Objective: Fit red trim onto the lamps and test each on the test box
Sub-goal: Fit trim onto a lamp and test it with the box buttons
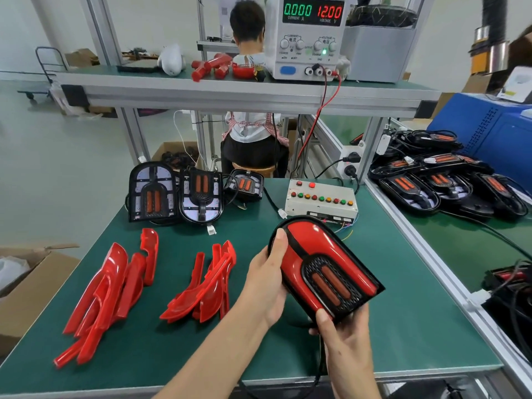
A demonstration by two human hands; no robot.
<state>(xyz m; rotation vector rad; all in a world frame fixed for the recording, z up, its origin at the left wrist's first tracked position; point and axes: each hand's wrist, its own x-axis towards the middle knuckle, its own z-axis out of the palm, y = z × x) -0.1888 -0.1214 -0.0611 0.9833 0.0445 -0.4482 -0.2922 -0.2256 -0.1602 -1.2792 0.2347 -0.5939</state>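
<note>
now we hold one lamp (322, 272) with red trim fitted, above the green table (403, 312) and just in front of the test box (321, 201). our left hand (267, 286) grips its left edge, our right hand (342, 338) grips its lower corner. loose red trims (115, 283) lie to the left, bare lamps (175, 194) behind them.

Pale floor (57, 145), white wall (149, 21), green-topped bench (161, 352) under an aluminium-framed shelf (230, 93).

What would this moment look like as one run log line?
step: trim fitted, lamp in hand | left hand: grips lamp's left edge | right hand: holds near corner | test box: on mat, untouched | supply reads 0.000 current
</note>
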